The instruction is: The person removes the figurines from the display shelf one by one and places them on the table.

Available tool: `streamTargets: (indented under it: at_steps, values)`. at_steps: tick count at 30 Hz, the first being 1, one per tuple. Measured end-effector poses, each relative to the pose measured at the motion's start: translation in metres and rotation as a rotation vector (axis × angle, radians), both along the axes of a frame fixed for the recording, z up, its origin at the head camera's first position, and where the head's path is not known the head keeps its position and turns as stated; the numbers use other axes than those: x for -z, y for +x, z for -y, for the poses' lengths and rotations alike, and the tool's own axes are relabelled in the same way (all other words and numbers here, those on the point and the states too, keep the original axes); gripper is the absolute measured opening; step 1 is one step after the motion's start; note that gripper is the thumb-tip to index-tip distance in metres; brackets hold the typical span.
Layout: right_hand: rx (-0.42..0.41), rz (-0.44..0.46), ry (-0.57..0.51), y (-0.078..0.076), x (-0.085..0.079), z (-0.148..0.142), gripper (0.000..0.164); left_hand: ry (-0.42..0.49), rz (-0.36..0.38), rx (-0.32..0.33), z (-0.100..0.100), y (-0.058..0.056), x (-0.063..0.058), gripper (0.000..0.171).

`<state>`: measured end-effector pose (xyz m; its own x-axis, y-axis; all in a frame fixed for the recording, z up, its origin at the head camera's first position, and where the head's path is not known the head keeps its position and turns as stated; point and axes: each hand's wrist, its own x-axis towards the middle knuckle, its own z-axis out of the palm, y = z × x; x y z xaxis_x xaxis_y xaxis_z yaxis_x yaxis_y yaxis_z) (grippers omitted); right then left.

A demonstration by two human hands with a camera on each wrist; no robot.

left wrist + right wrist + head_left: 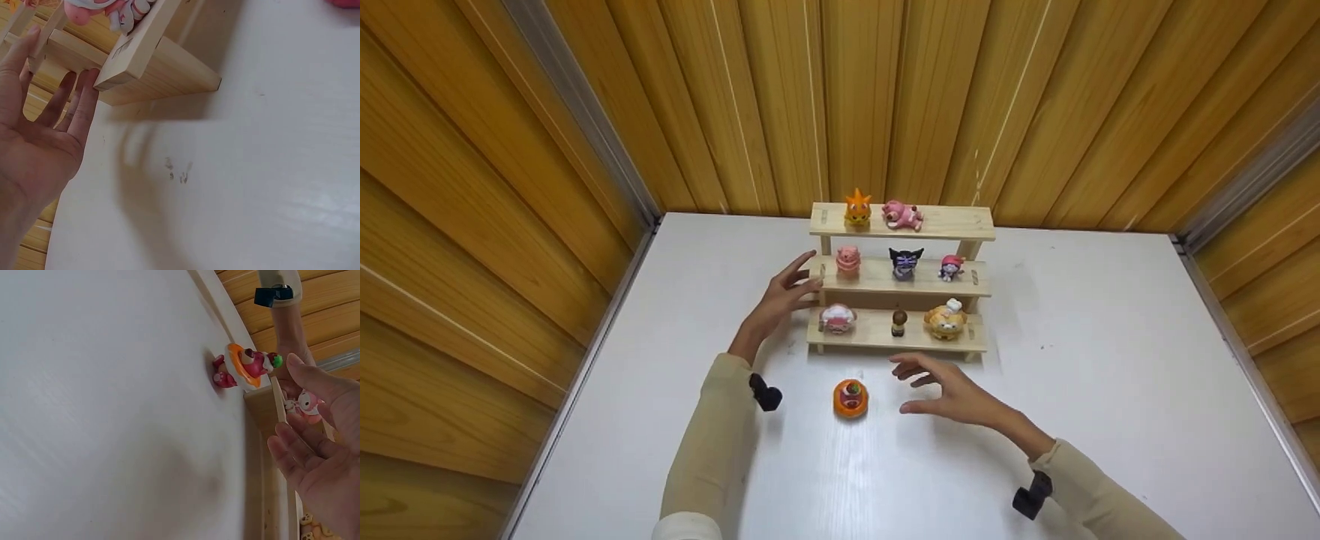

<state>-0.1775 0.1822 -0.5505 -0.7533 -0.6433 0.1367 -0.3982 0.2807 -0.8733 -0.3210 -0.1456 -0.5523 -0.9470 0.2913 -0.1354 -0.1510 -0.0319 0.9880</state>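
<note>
A three-step wooden display shelf (900, 343) stands on the white table. My left hand (780, 300) is at its left end, fingers extended, fingertips right at the ends of the steps; the left wrist view shows this hand (42, 129) from the palm side. In front of the shelf stands a pink bear figurine in an orange ring (850, 400), seen from the side in the right wrist view, a green-topped piece on its head. To its right, my right hand (949, 390) hovers with fingers spread and loosely bent, holding nothing.
Several figurines stand on the shelf: an orange spiky one (857, 208) and a pink lying one (903, 216) on top, a black-eared one (905, 264) mid-step, a yellow one with a white hat (946, 321) below. Wood-patterned walls (855, 97) enclose the table.
</note>
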Motion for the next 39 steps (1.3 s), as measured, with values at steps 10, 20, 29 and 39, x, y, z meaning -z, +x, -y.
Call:
streamTargets:
  at_steps: [10,20,29,39]
  values:
    - [0.079,0.049,-0.070,-0.022,-0.039,-0.020,0.057,-0.004,0.004,-0.002,0.002,0.002,0.002,0.066]
    - [0.096,0.039,-0.152,-0.044,-0.071,-0.019,0.043,-0.026,-0.007,-0.002,0.003,0.004,0.002,0.065]
    - [0.206,0.104,-0.156,-0.098,-0.125,-0.035,0.043,-0.029,-0.012,-0.016,0.004,-0.005,-0.005,0.067]
    - [0.338,0.091,-0.087,-0.147,-0.150,-0.054,0.044,-0.029,0.009,-0.015,-0.002,0.000,0.001,0.066]
